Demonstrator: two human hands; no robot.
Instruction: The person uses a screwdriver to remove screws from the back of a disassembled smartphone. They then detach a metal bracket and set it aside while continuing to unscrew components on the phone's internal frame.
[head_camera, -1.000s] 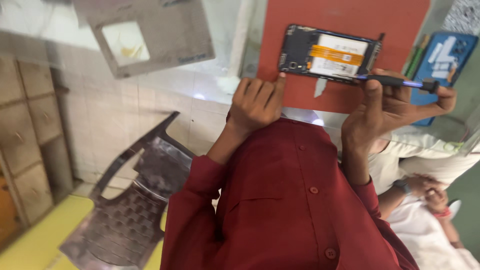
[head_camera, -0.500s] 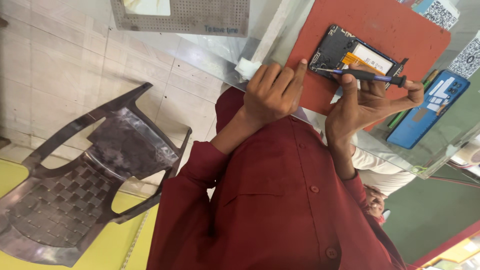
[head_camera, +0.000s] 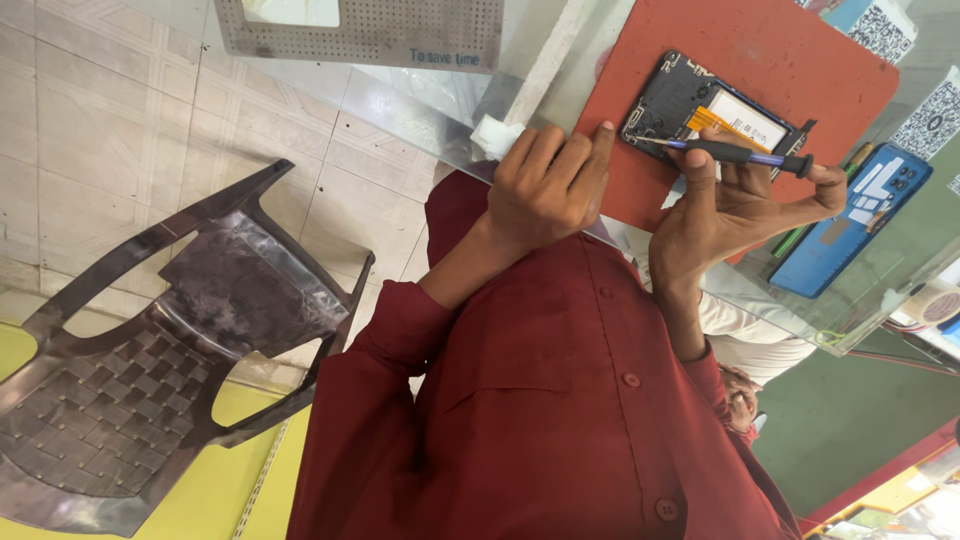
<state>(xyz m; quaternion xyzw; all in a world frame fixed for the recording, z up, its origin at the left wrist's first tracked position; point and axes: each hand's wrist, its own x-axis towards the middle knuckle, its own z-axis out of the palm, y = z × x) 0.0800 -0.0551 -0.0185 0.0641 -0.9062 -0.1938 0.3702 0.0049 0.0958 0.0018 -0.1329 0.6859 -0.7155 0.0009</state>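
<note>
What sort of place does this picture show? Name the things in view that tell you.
Probably a phone repair counter in a small shop. An opened phone lies on a red mat, the right hand holds a thin screwdriver over it, and a blue phone back cover lies beside the mat.

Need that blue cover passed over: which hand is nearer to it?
Right. The right hand, holding a screwdriver, is just beside the blue cover; the left hand rests farther off, past the open phone.
</note>
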